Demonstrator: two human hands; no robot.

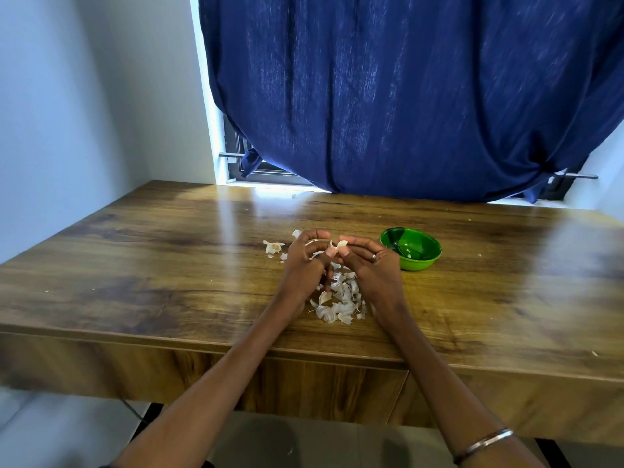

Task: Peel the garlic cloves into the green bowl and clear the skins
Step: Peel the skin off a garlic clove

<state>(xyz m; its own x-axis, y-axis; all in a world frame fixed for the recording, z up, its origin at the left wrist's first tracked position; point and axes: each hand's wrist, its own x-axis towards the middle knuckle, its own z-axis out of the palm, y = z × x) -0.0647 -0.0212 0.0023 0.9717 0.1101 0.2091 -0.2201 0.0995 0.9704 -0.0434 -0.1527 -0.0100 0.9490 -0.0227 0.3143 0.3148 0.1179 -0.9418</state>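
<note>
While skins pile up on the counter (169, 265), you work a garlic clove (339, 245) between both hands.

Your left hand (305, 265) and right hand (369, 265) each pinch the clove, grip clamped; the green bowl (422, 261) sits at 3 o'clock, loose skins (339, 304) at 6.

Peeled cloves (408, 253) in the green bowl (426, 261) are too small to count.
</note>
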